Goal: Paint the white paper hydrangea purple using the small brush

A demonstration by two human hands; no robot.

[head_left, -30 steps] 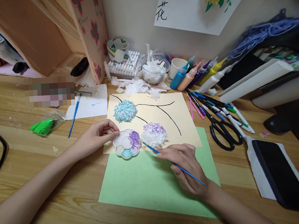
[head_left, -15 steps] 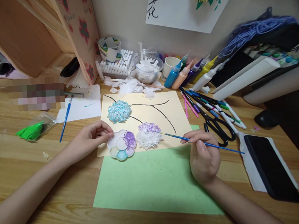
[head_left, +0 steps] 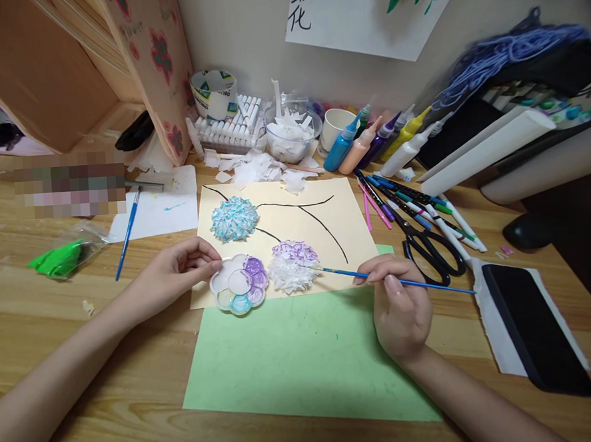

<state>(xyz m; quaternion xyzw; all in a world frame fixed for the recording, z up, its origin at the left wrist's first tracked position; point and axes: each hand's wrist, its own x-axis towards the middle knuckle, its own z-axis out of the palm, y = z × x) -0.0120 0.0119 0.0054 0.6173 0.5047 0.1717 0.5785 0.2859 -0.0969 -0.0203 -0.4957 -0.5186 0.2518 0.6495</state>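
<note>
Between the thumb and fingers of my left hand [head_left: 191, 267] is the rim of a flower-shaped paint palette [head_left: 222, 276], with purple and light blue paint in its wells. My right hand [head_left: 400, 301] pinches a thin blue paintbrush [head_left: 349, 272]. Its bristles touch a white paper pompom flower [head_left: 293, 278], whose upper part is tinted purple. A light blue paper flower [head_left: 234, 218] sits up and to the left. Both flowers lie on a cream sheet [head_left: 271, 239] with black drawn branch lines, which overlaps a green sheet [head_left: 304, 360].
Black scissors [head_left: 435, 252] and scattered pens [head_left: 414, 204] lie at the right, near a black phone-like slab [head_left: 537, 333]. Paint bottles [head_left: 341, 145], a paper cup [head_left: 336, 128] and a bowl of paper scraps [head_left: 293, 134] line the back. Another paintbrush [head_left: 128, 238] lies left.
My right hand has shifted slightly left, and the brush tip has moved left and a little down on the white flower. The palette stays in my left hand.
</note>
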